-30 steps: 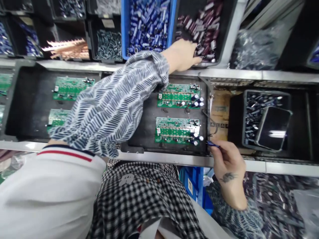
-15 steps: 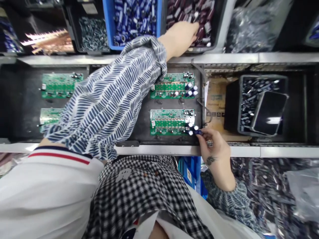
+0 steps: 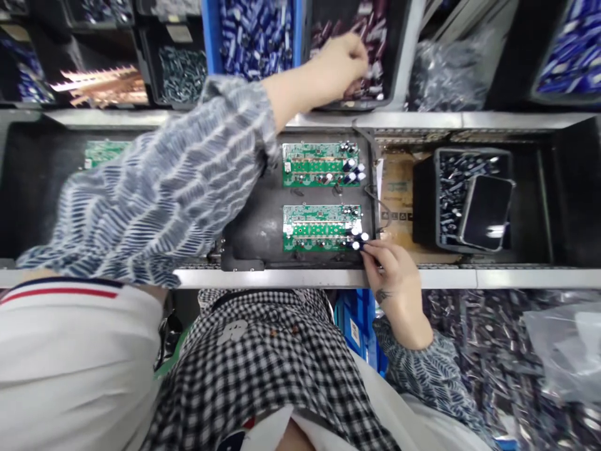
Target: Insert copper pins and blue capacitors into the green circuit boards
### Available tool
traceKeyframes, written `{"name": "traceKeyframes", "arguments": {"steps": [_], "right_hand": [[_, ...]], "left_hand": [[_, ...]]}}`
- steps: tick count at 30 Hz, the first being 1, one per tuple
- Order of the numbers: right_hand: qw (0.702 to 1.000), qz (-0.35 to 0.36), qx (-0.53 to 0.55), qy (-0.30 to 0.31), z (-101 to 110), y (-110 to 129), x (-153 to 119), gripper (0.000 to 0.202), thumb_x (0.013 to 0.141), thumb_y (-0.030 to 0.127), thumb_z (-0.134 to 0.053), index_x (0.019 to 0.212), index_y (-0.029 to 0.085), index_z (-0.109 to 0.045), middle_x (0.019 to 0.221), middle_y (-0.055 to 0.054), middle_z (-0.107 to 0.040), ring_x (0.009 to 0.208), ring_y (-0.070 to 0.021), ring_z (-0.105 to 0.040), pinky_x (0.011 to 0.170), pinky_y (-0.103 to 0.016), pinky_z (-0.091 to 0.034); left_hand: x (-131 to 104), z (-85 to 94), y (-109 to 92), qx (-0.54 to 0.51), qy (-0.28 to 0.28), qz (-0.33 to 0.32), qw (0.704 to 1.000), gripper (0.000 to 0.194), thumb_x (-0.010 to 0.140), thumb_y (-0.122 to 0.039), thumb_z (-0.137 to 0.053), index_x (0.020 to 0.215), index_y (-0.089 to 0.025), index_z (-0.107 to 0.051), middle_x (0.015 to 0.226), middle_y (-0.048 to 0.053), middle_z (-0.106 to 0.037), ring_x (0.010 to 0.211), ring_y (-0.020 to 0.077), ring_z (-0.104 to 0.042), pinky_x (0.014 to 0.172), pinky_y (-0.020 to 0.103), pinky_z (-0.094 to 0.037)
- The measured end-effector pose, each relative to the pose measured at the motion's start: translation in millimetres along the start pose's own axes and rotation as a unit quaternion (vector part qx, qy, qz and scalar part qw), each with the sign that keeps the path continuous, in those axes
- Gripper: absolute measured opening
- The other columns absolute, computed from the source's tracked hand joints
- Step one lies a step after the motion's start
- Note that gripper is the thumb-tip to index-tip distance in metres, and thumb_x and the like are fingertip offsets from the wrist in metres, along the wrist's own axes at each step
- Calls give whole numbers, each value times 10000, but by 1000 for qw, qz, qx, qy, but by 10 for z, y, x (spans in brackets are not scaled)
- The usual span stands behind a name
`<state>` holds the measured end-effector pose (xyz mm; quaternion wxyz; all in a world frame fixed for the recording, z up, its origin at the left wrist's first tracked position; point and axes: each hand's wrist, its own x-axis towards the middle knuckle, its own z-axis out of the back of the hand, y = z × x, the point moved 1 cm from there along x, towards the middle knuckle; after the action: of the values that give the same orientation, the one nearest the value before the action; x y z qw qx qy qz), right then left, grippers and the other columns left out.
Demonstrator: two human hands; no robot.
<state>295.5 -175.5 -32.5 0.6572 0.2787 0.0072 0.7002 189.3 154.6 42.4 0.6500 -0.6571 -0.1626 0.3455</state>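
Board [image 3: 319, 217] lying flat, parts up, in the tray [image 3: 256, 241], and the right hand [image 3: 393, 275] has a narrow grip on a capacitor [image 3: 363, 247] at its near right corner, fingertips only, presumably to spare the neighbours! Left hand [image 3: 337, 62] curls over maroon parts [image 3: 375, 66]; whether it holds any, can't tell. Carton [image 3: 399, 188] print beyond: too blurred to read.

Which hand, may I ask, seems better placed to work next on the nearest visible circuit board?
Probably the right hand: its fingertips are at the circuit board's near right corner; the left hand is over maroon parts.
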Motion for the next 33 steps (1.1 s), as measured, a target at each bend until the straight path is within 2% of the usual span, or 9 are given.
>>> {"name": "traceKeyframes", "arguments": {"steps": [6,9,12,14,17,20,23,26,33], "right_hand": [[999,-32,1,-24,144,205,209,243,957,253,-669,1198,257,-696,1102,-99,-706,973,-262,-696,833,-431,-610],[990,-51,127,-44,179,396,499,433,935,274,-698,1358,290,-609,1246,-108,-636,983,-235,-685,759,-394,-618],[960,-22,279,-4,90,686,780,317,960,262,-651,1275,269,-622,1281,-101,-642,1107,-235,-673,803,-391,-624],[940,-2,340,32,18,870,932,155,980,249,-617,1131,260,-646,1199,-77,-706,1122,-227,-687,864,-399,-618],[925,-30,374,60,-102,968,1184,105,996,277,-609,1100,282,-621,1057,-24,-763,838,-173,-737,741,-346,-623],[959,-49,273,61,-322,833,1516,178,876,346,-775,997,265,-672,878,4,-747,704,-180,-699,684,-354,-602],[984,19,138,114,-623,659,1784,113,867,369,-770,912,271,-736,934,-34,-747,865,-244,-706,849,-448,-589],[982,44,100,153,-844,573,1866,114,948,333,-651,943,290,-757,1043,-55,-755,1021,-282,-700,958,-507,-558],[982,46,82,165,-939,609,1799,140,965,322,-622,960,282,-756,1049,-58,-769,1067,-285,-702,995,-511,-550]], "left_hand": [[-1021,-258,190,-125,77,71,987,307,1116,-286,-419,915,-102,-561,775,9,-547,610,41,-453,570,174,-295],[-1470,-390,320,-235,102,160,953,369,1106,-322,-454,842,-99,-581,694,6,-508,560,42,-415,523,174,-270],[-1855,-450,427,-347,123,233,900,362,1073,-336,-536,796,-108,-580,668,-9,-495,558,45,-426,511,165,-279],[-2093,-406,490,-396,118,245,877,344,1048,-344,-584,797,-110,-597,683,-11,-517,580,50,-456,524,157,-322],[-2443,-234,584,-463,75,250,847,271,1045,-252,-553,830,-103,-624,769,15,-598,688,68,-568,659,168,-466],[-2755,-60,686,-526,41,262,808,285,1009,-44,-387,835,-97,-606,871,66,-680,873,109,-699,897,218,-533],[-2960,13,798,-568,56,254,781,300,1006,-2,-325,883,-110,-577,995,107,-734,962,139,-750,909,216,-549],[-3031,11,904,-594,109,214,768,204,1087,-179,-413,943,-143,-552,1060,116,-749,927,155,-764,723,179,-557],[-2978,-28,998,-587,90,221,774,289,1010,-437,-652,977,-164,-561,839,22,-675,625,58,-589,533,136,-391]]}}
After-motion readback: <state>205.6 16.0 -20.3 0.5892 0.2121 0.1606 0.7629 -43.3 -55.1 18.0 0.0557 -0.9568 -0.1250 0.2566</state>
